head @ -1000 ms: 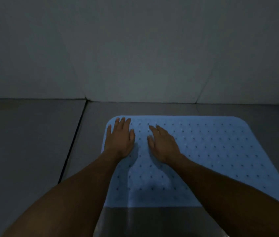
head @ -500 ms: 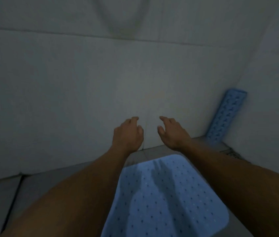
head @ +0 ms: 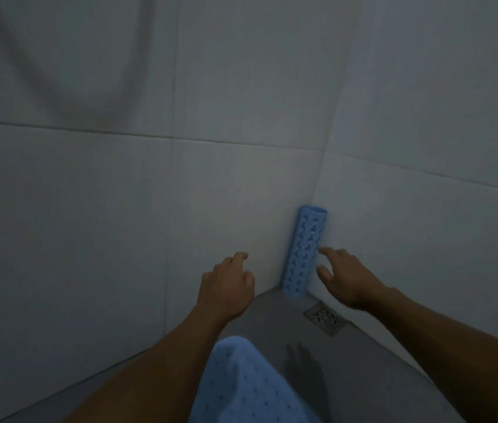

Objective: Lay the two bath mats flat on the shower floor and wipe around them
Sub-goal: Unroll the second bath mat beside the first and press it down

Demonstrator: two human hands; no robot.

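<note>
Reaching off the flat mat (head: pixel 250 389) toward the rolled mat (head: pixel 302 254) upright in the corner, left hand (head: pixel 226 288) and right hand (head: pixel 348 282) empty, fingers loosely spread; first mat down, second next.

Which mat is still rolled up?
The rolled mat standing upright in the wall corner, near the drain. The other mat lies flat on the floor.

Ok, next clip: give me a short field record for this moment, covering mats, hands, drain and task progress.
flat mat: blue mat lying on the grey shower floor, partly out of frame
rolled mat: blue roll standing upright in the wall corner
left hand: empty, fingers loosely curled, left of the roll
right hand: empty, fingers extended beside the roll; contact unclear
drain: square grate near the roll's base
progress: one mat laid, one not yet unrolled
</note>
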